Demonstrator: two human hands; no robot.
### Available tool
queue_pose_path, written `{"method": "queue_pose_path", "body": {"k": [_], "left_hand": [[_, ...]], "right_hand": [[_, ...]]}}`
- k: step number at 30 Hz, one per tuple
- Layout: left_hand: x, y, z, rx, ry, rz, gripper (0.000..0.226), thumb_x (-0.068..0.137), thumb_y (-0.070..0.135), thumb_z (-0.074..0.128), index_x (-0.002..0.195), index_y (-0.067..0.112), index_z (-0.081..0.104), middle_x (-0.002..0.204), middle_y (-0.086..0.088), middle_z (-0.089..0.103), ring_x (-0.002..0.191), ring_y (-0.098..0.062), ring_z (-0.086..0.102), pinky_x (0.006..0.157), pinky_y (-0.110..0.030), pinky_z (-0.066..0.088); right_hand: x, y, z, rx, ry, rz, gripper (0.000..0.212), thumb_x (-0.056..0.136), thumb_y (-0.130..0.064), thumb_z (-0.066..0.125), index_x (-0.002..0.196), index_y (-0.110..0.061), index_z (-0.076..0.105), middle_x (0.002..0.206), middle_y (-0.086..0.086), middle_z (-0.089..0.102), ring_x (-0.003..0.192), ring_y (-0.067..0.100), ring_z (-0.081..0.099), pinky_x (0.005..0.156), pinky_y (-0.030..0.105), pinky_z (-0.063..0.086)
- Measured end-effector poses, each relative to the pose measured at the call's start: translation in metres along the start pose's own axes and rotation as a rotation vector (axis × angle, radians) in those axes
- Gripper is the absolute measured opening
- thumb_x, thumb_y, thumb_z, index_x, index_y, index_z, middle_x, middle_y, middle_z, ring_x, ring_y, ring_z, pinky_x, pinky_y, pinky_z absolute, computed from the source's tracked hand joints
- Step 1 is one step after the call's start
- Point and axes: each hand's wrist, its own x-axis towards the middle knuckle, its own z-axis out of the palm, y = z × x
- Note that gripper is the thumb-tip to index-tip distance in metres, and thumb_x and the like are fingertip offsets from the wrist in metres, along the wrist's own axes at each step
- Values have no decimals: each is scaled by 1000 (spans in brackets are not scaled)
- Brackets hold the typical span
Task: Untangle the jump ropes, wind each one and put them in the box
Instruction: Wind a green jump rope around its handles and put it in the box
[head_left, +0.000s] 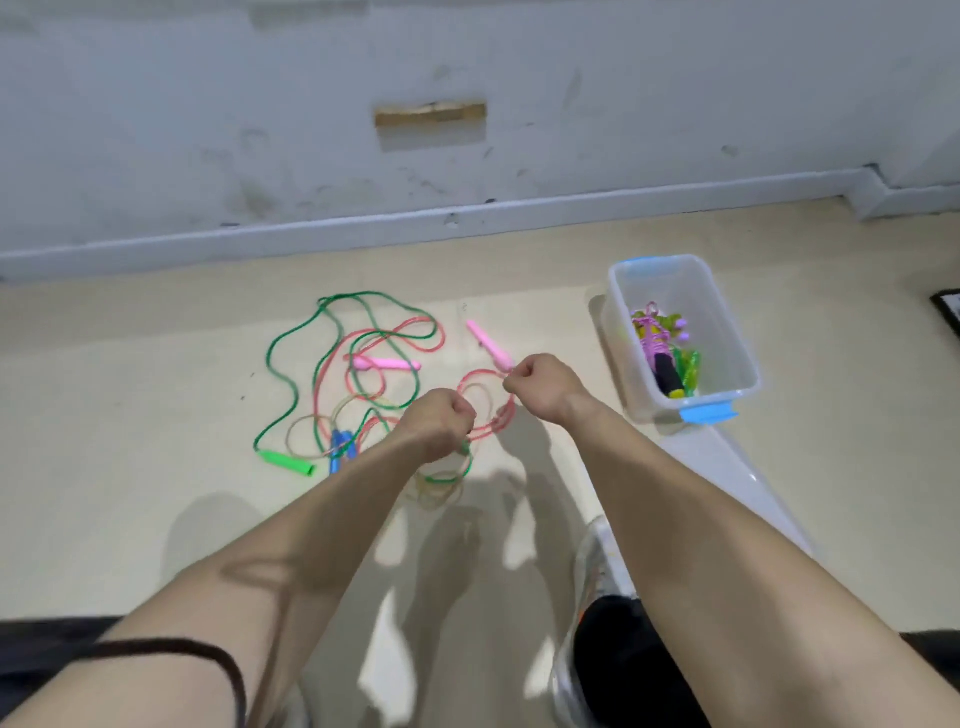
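Hands both curled into fists: left hand (441, 423) and right hand (540, 387) each grip the pink rope (387, 364), with loops hanging between them. Green rope (284, 461) and blue handles (340, 447) lie tangled on the floor, left. Box (618, 312) sits on the right with wound ropes (657, 343) inside.

A scuffed, stained pale grey wall (208, 104) fills the far side, with a torn brown patch (430, 113) near its middle. A grey baseboard (363, 228) runs along its foot and steps forward at the right. The floor (130, 389) is smooth beige, crossed by soft shadows (467, 545). A dark-framed object (948, 306) sits at the right edge.
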Motion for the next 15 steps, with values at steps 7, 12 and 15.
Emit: {"method": "queue_pose_path", "body": {"k": [7, 12, 15], "left_hand": [[-13, -102, -45, -73, 21, -160, 19, 92, 6, 51, 82, 15, 65, 87, -11, 70, 71, -23, 59, 59, -24, 42], [7, -156, -55, -62, 31, -245, 20, 90, 7, 52, 80, 15, 67, 97, -13, 73, 81, -24, 61, 74, -29, 47], [28, -176, -50, -61, 14, -290, 21, 90, 10, 52, 79, 10, 70, 97, -15, 74, 86, -32, 69, 80, -38, 55]], "right_hand": [[10, -7, 91, -166, -197, 29, 29, 84, -13, 57, 56, -14, 50, 55, 1, 44, 57, 21, 41, 54, 30, 32], [38, 3, 142, -259, -205, 81, 20, 89, -13, 50, 97, -14, 68, 96, 8, 69, 93, 30, 63, 79, 32, 50], [61, 11, 165, -312, -113, 85, 41, 89, -10, 52, 130, -12, 59, 129, 12, 57, 116, 34, 58, 97, 40, 50]]}}
